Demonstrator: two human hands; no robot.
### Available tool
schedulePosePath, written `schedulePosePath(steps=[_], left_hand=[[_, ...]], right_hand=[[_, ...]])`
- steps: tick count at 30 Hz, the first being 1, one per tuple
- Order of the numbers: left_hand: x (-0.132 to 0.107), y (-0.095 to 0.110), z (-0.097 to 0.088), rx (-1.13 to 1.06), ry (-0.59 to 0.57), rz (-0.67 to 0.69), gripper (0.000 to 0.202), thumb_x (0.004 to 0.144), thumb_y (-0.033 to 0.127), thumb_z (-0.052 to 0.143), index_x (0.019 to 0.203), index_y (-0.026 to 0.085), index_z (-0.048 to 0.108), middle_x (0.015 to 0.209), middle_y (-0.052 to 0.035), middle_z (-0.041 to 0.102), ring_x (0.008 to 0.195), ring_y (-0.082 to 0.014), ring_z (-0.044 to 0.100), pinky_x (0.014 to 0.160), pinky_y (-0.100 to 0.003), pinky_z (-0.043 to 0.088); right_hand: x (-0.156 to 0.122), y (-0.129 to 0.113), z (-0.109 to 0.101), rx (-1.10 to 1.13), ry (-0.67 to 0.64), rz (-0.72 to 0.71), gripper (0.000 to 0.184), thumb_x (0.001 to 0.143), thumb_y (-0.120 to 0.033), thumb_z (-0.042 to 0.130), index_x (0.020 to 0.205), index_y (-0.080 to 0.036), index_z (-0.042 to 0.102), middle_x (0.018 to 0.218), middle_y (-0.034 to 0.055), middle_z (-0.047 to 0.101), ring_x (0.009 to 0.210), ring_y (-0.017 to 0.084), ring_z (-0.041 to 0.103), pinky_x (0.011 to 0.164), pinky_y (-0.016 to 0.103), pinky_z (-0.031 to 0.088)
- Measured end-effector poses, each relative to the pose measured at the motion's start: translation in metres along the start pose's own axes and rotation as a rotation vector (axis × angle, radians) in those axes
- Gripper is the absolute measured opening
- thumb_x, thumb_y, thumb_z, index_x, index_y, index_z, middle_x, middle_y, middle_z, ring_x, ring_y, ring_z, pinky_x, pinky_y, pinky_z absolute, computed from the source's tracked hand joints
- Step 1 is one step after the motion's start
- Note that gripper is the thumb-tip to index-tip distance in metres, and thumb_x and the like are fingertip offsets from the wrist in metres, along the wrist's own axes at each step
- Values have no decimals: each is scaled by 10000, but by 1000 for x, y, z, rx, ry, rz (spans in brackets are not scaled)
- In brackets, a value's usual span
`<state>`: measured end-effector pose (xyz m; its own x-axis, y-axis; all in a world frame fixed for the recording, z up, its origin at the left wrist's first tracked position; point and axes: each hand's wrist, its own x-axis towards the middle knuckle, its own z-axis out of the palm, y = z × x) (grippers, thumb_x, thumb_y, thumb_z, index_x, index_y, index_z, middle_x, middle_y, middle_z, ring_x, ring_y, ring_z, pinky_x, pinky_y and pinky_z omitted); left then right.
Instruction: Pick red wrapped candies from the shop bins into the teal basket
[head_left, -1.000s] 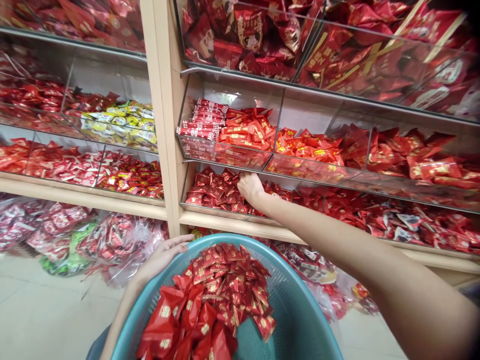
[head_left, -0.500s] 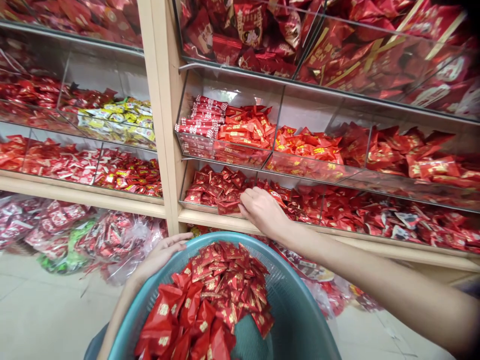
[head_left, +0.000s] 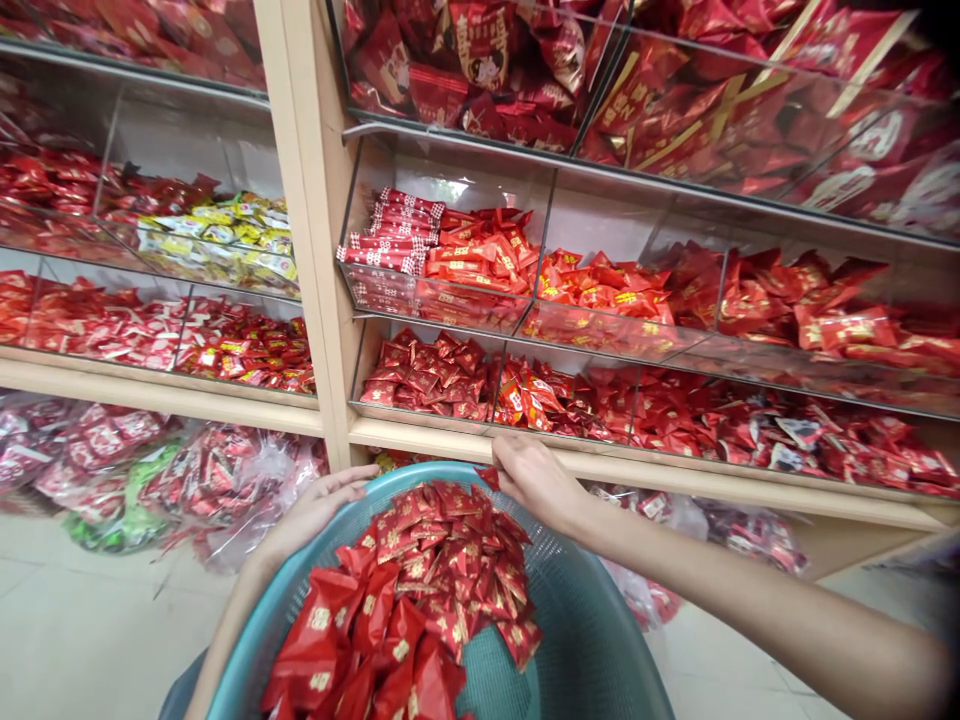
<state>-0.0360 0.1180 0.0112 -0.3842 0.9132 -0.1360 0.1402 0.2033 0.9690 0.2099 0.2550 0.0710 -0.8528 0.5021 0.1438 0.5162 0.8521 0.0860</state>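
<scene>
A teal plastic basket (head_left: 600, 640) stands in front of me, holding a heap of small dark-red candy packets (head_left: 450, 550) with gold print and several larger bright-red packets (head_left: 315, 640). My left hand (head_left: 315, 515) is on the basket's far-left rim, its fingers laid along the edge and its thumb hidden. Over the far rim, my right hand (head_left: 532, 480) is closed with a small red candy packet (head_left: 487, 478) showing at its fingertips. Just beyond it, similar dark-red packets fill a clear-fronted shelf bin (head_left: 420, 405).
Wooden shelving (head_left: 311, 200) with clear-fronted bins of wrapped sweets rises ahead. Orange-red packets (head_left: 529, 395) fill the neighbouring bin. Bagged sweets (head_left: 225, 480) lie on the floor under the left shelf, with more bags (head_left: 675, 515) under the right one. A wooden ledge (head_left: 420, 438) runs below the bins.
My right hand has moved from the dark-red packets' bin down and back to the basket's far rim, bringing a small red packet. My left hand stays on the rim.
</scene>
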Motion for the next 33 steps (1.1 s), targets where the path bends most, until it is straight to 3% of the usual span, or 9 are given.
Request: schedulePosePath(steps=[7, 18, 25, 33], left_hand=[[1, -2, -1, 4, -14, -1, 443, 607, 414, 650, 999, 211, 678, 1113, -53, 661, 1051, -269, 577, 957, -354, 402], [6, -12, -5, -4, -43, 17, 452, 639, 403, 639, 1044, 204, 659, 1129, -50, 651, 1082, -270, 554, 960, -351, 400], [4, -9, -4, -17, -45, 7, 460, 632, 405, 646, 1049, 210, 655, 1125, -48, 654, 1073, -266, 561, 952, -353, 408], [4, -7, -3, -11, -37, -2, 456, 618, 402, 648, 1029, 205, 666, 1122, -53, 655, 1073, -273, 560, 936, -342, 421]], right_hand=[[1, -12, 9, -140, -54, -52, 149, 786, -58, 423, 870, -150, 506, 863, 90, 610, 817, 211, 516, 709, 292, 335], [-4, -25, 34, -232, 60, -151, 115, 800, -83, 471, 872, -169, 497, 861, 75, 582, 844, 232, 492, 719, 337, 342], [-11, -23, 35, 32, 48, -127, 59, 805, -146, 497, 850, -170, 467, 861, 60, 568, 815, 193, 493, 709, 304, 369], [-23, -7, 56, 451, 102, -39, 201, 799, -228, 531, 968, -204, 427, 902, 21, 576, 837, 163, 514, 738, 289, 392]])
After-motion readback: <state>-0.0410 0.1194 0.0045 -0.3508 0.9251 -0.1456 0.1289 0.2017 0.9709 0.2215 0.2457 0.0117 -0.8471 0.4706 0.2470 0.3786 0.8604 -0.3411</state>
